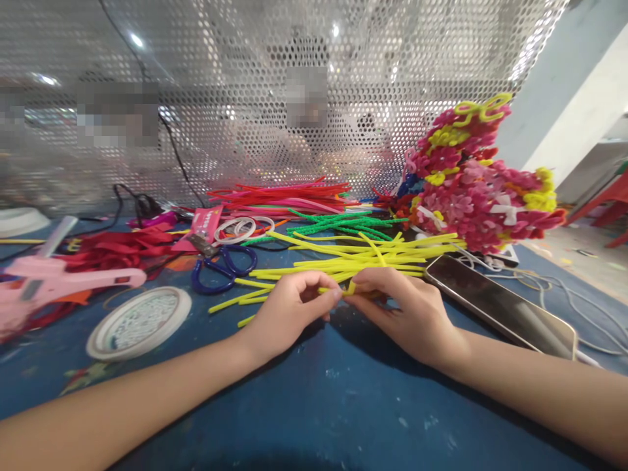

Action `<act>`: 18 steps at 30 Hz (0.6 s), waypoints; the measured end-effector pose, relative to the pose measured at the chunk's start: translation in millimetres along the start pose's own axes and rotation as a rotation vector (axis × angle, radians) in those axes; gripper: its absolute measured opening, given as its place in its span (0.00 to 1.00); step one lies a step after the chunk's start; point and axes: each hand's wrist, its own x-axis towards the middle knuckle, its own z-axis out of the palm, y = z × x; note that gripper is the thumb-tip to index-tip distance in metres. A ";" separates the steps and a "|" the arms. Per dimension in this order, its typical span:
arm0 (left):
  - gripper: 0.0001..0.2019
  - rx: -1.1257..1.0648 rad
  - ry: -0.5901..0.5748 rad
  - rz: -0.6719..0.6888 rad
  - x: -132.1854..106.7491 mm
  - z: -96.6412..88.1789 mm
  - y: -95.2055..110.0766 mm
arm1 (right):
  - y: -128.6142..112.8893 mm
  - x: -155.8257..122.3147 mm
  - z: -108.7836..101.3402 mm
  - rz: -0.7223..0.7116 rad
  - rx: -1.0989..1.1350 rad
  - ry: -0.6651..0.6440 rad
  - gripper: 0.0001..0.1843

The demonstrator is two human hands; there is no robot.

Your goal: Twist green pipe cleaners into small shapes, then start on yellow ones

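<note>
Between my hands is a yellow pipe cleaner point(352, 288), bent near its middle, with one end sticking up past my right fingers. My left hand point(299, 304) pinches one side of it between thumb and forefinger. My right hand point(407, 311) closes on the bend, its fingertips almost touching the left ones. Just behind both hands lies a loose heap of yellow pipe cleaners point(324, 265). Farther back are green twisted pipe cleaners point(338, 224) and a pile of red and pink pipe cleaners point(294, 196).
Left of my hands are blue-handled scissors point(210, 278), a white dish of beads point(147, 320), a pink glue gun point(63, 281) and red ribbon point(118, 248). A phone point(505, 307) lies by my right wrist. Pink and yellow pipe-cleaner flowers point(471, 183) stand before the perforated metal panel point(220, 131).
</note>
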 end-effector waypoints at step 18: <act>0.07 0.107 0.076 0.112 -5.4 -0.1 -1.9 | -1.6 5.6 -1.1 0.066 0.124 -0.137 0.05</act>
